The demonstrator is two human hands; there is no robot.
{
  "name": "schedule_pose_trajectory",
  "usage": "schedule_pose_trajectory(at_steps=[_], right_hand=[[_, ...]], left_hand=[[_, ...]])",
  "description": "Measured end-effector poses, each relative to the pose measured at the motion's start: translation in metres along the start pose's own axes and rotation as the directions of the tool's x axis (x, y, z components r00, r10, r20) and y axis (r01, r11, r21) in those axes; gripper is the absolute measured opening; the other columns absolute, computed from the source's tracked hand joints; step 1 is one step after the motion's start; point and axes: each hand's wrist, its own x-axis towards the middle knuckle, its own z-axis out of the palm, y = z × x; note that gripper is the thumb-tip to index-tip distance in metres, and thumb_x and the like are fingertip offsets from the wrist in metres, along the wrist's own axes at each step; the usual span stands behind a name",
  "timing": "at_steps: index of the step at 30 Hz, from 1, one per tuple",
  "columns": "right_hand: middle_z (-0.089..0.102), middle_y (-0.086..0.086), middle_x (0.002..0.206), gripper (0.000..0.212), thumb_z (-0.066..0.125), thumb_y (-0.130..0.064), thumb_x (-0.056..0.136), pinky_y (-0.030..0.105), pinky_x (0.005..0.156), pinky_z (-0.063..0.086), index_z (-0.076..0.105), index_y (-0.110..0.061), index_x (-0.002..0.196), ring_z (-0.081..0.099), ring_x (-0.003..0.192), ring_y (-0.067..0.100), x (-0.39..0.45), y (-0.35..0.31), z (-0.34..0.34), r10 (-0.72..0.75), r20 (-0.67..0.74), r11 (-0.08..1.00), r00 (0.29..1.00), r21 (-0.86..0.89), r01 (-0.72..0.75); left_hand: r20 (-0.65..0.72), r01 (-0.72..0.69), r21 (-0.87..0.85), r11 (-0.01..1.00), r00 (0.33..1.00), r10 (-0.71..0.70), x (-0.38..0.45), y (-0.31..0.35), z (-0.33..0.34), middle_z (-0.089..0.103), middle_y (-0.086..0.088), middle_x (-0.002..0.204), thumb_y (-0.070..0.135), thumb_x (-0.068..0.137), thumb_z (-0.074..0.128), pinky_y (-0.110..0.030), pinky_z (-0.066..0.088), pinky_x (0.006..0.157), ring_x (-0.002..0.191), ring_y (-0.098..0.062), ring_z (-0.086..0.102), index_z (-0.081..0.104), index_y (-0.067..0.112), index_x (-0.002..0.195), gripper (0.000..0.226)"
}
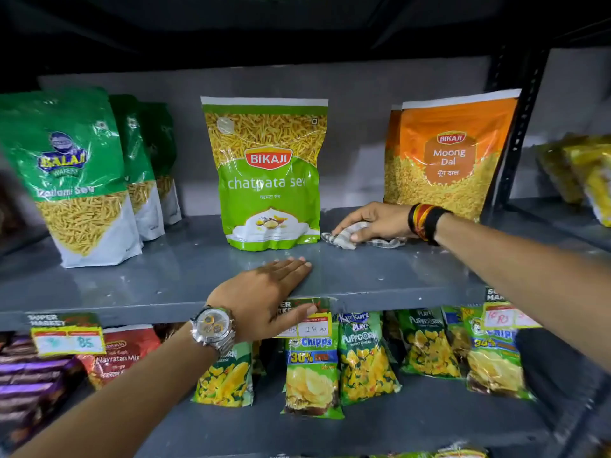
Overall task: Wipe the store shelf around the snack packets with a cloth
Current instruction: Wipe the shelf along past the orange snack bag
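A grey metal shelf (148, 276) holds upright snack packets. A green Bikaji chatpata sev packet (269, 180) stands in the middle, an orange Moong Dal packet (453, 153) to its right, green Balaji packets (76, 180) on the left. My right hand (373, 221) presses a crumpled checked cloth (344, 239) flat on the shelf between the green and orange packets. My left hand (267, 292) lies flat on the shelf's front edge, fingers spread, thumb hooked over the lip, holding nothing.
A lower shelf (396, 424) carries small green chips and puffcorn bags (363, 358) and a red Navratan Mix bag (122, 355). Price tags (67, 338) hang on the shelf lip. A perforated black upright (522, 127) bounds the right side, with yellow packets (582, 173) beyond.
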Motion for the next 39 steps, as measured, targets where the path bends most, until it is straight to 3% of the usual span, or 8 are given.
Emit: schedule_pose_trajectory(at_steps=[4, 6, 10, 14, 18, 25, 33, 39], right_hand=[[0.067, -0.005, 0.122, 0.038, 0.067, -0.016, 0.091, 0.0, 0.092, 0.041, 0.063, -0.017, 0.129, 0.059, 0.104, 0.0, 0.0, -0.008, -0.015, -0.005, -0.154, 0.997, 0.988, 0.072, 0.017], [0.066, -0.001, 0.121, 0.038, 0.066, -0.011, 0.091, -0.003, 0.076, 0.041, 0.063, -0.013, 0.129, 0.056, 0.105, 0.006, 0.009, -0.011, -0.005, 0.012, -0.23, 0.999, 0.973, 0.048, -0.001], [0.068, -0.001, 0.107, 0.032, 0.063, -0.008, 0.091, 0.015, 0.074, 0.042, 0.068, -0.017, 0.121, 0.059, 0.097, 0.01, 0.015, -0.01, 0.028, 0.004, -0.24, 1.0, 0.971, -0.022, -0.01], [0.068, -0.015, 0.104, 0.032, 0.064, -0.012, 0.092, -0.002, 0.073, 0.042, 0.067, -0.024, 0.121, 0.059, 0.085, -0.008, -0.02, -0.018, 0.021, -0.008, -0.103, 1.0, 0.995, -0.028, 0.005], [0.068, -0.013, 0.113, 0.032, 0.063, -0.015, 0.094, 0.006, 0.084, 0.043, 0.066, -0.022, 0.125, 0.059, 0.092, -0.01, -0.034, -0.031, 0.006, -0.071, -0.132, 0.997, 0.989, 0.033, 0.076], [0.064, -0.004, 0.119, 0.036, 0.065, -0.014, 0.093, 0.03, 0.101, 0.041, 0.064, -0.02, 0.128, 0.057, 0.111, 0.012, 0.008, -0.039, 0.031, -0.071, -0.091, 0.996, 0.993, -0.057, 0.066], [0.07, -0.02, 0.104, 0.034, 0.066, -0.022, 0.092, 0.007, 0.083, 0.045, 0.065, -0.024, 0.127, 0.062, 0.09, -0.008, -0.068, -0.043, 0.021, -0.052, 0.046, 0.995, 0.998, 0.085, 0.048], [0.068, -0.003, 0.118, 0.036, 0.066, -0.016, 0.091, 0.023, 0.094, 0.048, 0.065, -0.02, 0.127, 0.063, 0.103, 0.007, -0.068, -0.025, 0.022, 0.079, -0.29, 0.996, 0.954, 0.055, -0.065]], left_hand=[[-0.002, 0.002, -0.006, 1.0, 1.0, -0.002, 0.002, -0.001, 0.0, 0.037, -0.005, 0.16, 0.068, 0.098, 0.033, -0.027, 0.02, 0.116, 0.146, -0.019, 0.036, 0.031, 0.015, 0.156, 0.078], [0.005, 0.005, -0.026, 1.0, 1.0, -0.005, 0.002, -0.001, -0.002, 0.036, -0.004, 0.161, 0.068, 0.098, 0.032, -0.028, 0.021, 0.117, 0.147, -0.018, 0.035, 0.03, 0.016, 0.156, 0.078], [0.057, 0.03, -0.082, 0.996, 0.998, -0.025, 0.002, 0.0, -0.008, 0.032, 0.0, 0.163, 0.068, 0.097, 0.033, -0.033, 0.029, 0.117, 0.148, -0.016, 0.032, 0.026, 0.02, 0.158, 0.078], [0.071, 0.056, -0.102, 0.993, 0.996, -0.049, -0.006, -0.008, -0.013, 0.033, -0.001, 0.162, 0.069, 0.096, 0.033, -0.036, 0.033, 0.116, 0.146, -0.018, 0.035, 0.028, 0.021, 0.157, 0.079], [0.083, 0.085, -0.105, 0.991, 0.994, -0.077, -0.011, -0.015, -0.011, 0.031, 0.0, 0.163, 0.074, 0.094, 0.026, -0.041, 0.036, 0.117, 0.148, -0.017, 0.033, 0.025, 0.023, 0.158, 0.082], [0.058, 0.089, -0.102, 0.991, 0.995, -0.083, -0.011, -0.014, -0.005, 0.029, 0.002, 0.164, 0.071, 0.096, 0.029, -0.039, 0.035, 0.117, 0.148, -0.016, 0.031, 0.024, 0.024, 0.158, 0.078], [0.068, 0.088, -0.092, 0.992, 0.994, -0.082, -0.011, -0.011, -0.009, 0.03, 0.001, 0.164, 0.078, 0.09, 0.016, -0.04, 0.036, 0.116, 0.148, -0.016, 0.031, 0.027, 0.023, 0.158, 0.088], [0.079, 0.108, -0.088, 0.99, 0.992, -0.101, -0.011, -0.01, -0.01, 0.027, 0.004, 0.164, 0.082, 0.087, 0.01, -0.043, 0.035, 0.117, 0.149, -0.015, 0.03, 0.024, 0.025, 0.158, 0.092]])
